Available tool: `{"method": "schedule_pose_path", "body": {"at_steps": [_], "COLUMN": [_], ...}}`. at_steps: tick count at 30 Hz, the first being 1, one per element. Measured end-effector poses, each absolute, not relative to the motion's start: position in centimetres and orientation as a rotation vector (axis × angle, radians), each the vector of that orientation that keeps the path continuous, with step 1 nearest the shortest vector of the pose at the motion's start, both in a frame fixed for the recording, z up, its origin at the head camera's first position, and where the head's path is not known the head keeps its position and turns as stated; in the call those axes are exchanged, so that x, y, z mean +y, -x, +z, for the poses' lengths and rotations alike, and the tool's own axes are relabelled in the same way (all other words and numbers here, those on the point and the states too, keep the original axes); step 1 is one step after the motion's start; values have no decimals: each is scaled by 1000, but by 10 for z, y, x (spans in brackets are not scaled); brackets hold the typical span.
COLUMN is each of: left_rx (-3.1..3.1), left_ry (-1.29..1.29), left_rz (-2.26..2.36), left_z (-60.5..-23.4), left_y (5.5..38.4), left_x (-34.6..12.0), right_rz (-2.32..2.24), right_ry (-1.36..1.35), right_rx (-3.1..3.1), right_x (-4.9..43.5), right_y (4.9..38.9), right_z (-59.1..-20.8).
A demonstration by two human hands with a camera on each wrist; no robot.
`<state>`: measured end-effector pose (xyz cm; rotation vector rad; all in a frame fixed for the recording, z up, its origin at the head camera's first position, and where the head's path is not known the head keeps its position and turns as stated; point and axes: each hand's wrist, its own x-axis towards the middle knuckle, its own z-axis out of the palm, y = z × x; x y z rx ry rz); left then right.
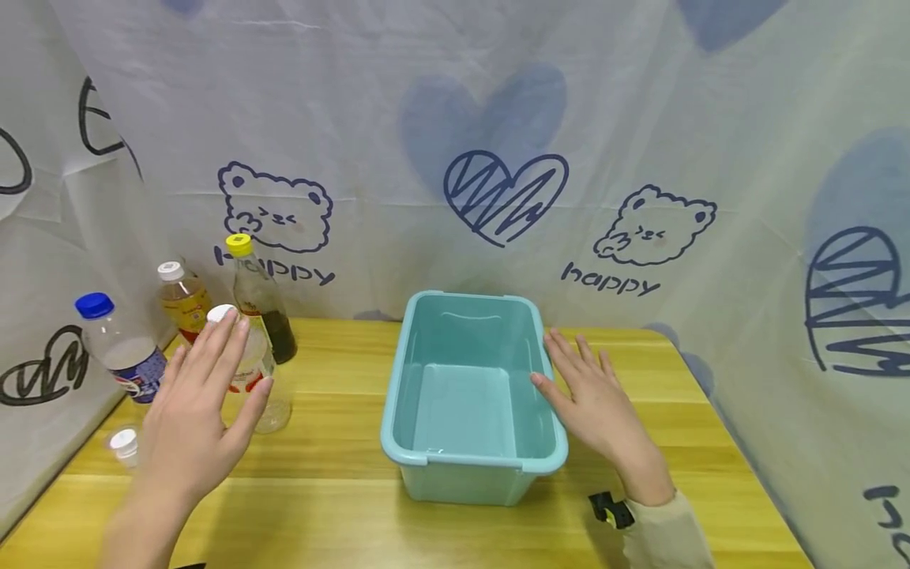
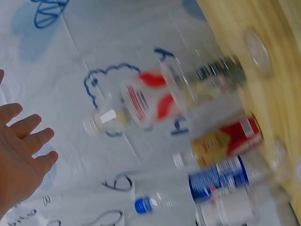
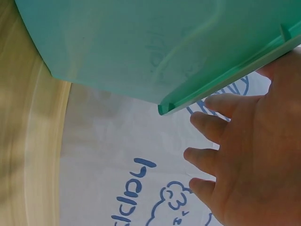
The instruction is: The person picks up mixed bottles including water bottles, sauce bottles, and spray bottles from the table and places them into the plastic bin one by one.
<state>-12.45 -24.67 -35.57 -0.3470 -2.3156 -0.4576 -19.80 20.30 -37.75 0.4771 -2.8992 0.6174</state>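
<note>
My left hand [image 1: 192, 419] is raised over the left side of the table, fingers straight and thumb spread. In the head view it partly covers a clear bottle [image 1: 261, 357] with a white cap and a red-and-white label. The left wrist view shows this hand [image 2: 21, 155] apart from the bottles, holding nothing. My right hand [image 1: 597, 403] is at the right side of a teal plastic bin [image 1: 462, 482], fingers extended and thumb by the rim. Whether it touches the rim I cannot tell. No contents show inside the bin.
Behind the left hand stand a blue-capped bottle [image 1: 138, 367], a bottle with a yellow label [image 1: 186, 307] and a yellow-capped bottle [image 1: 256, 288] of dark liquid. A small white-capped container [image 1: 124, 444] is near the left edge. A printed curtain [image 1: 384, 237] surrounds the wooden table [image 1: 334, 442].
</note>
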Motion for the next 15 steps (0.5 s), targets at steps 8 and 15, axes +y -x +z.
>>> {"method": "schedule_pose_path", "body": {"at_steps": [8,15], "left_rx": [-2361,-2415], "left_ry": [242,168], "left_rz": [-455,-481], "left_z": [-366,-377], "left_y": [104,97], "left_x": [-288,-324], "right_rz": [712,764], "right_ry": [-532,-556], "right_rx": [-2908,-2913], "right_x": [207,207], "right_y": [199,199], "right_z": [-380,-380]}}
